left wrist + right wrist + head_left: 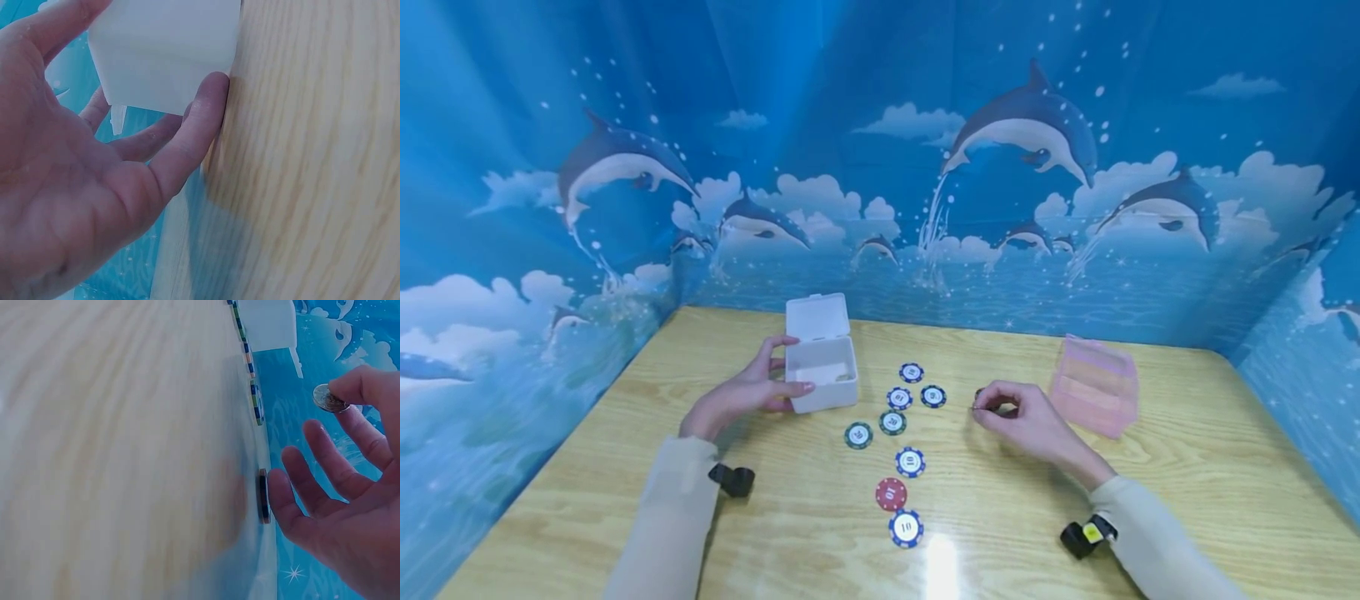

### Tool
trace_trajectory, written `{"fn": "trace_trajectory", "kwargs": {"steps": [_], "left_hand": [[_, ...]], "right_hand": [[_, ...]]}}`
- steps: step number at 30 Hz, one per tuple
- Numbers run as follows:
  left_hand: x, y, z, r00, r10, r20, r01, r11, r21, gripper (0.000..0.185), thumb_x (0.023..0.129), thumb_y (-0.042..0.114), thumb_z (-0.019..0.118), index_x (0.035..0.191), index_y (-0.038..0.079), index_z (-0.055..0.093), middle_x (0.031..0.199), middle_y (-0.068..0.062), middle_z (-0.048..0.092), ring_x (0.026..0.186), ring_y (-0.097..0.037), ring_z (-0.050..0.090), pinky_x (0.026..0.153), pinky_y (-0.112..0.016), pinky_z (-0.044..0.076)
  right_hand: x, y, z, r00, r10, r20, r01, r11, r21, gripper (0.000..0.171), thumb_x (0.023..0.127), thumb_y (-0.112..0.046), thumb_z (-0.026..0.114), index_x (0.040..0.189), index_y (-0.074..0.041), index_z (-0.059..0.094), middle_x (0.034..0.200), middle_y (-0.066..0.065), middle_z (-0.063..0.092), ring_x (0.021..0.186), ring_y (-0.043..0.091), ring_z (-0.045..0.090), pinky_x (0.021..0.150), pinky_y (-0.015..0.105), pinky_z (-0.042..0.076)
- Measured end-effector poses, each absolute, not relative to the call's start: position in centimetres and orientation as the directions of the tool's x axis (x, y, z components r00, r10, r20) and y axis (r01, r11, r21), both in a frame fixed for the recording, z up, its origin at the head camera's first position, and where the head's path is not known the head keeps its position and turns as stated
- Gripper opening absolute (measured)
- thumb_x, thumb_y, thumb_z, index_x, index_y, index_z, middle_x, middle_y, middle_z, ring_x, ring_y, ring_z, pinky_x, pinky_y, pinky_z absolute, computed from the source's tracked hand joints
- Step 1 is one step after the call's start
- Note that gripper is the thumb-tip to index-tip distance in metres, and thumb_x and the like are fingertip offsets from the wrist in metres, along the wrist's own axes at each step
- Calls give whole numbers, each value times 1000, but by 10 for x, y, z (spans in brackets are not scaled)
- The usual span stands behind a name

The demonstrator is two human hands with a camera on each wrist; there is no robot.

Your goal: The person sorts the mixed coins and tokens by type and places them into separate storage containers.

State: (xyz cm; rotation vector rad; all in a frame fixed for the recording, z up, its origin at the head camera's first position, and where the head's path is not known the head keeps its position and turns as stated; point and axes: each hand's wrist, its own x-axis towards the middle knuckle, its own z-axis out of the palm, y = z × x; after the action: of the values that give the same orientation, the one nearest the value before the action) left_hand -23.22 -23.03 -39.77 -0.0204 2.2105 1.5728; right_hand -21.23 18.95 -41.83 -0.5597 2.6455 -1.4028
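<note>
On the wooden desk (790, 533), toward its far edge, the open white box (822, 367) is steadied by the left hand (741, 392), fingers curled around its wall. Well to its right, the right hand (1030, 421) pinches a coin (328, 399), a dark chip (264, 495) lying beneath.

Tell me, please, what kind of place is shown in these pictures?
Probably a small staged tabletop booth, not a lived-in room. A wooden table is enclosed on three sides by a printed dolphin backdrop, and both wrists wear small cameras.
</note>
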Motion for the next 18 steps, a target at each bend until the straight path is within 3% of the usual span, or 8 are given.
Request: {"fn": "trace_trajectory", "kwargs": {"steps": [8,14,18], "left_hand": [[-232,-231,-399,-910,233,-343,-247,362,899,98,91,30,78,158,30,7,162,-19,25,139,-43,50,100,-42,59],[-232,-231,-398,-910,237,-340,-243,360,901,97,92,30,78,158,29,7,162,-19,25,138,-43,50,100,-43,59],[-233,-231,-398,-909,246,-338,-240,353,904,97,93,29,77,158,29,5,162,-21,24,139,-44,49,101,-44,58]], "right_hand": [[-215,180,-412,-940,-334,66,-241,516,-822,10,96,-22,72,102,-14,73,107,4,74,105,20,67,86,26,58],[-219,174,-411,-948,-308,77,-224,478,-850,13,96,-23,72,103,-12,72,108,6,74,101,23,67,83,26,56],[-222,168,-410,-951,-295,95,-227,456,-861,13,96,-23,72,104,-12,73,107,5,75,102,20,68,88,28,55]]}}
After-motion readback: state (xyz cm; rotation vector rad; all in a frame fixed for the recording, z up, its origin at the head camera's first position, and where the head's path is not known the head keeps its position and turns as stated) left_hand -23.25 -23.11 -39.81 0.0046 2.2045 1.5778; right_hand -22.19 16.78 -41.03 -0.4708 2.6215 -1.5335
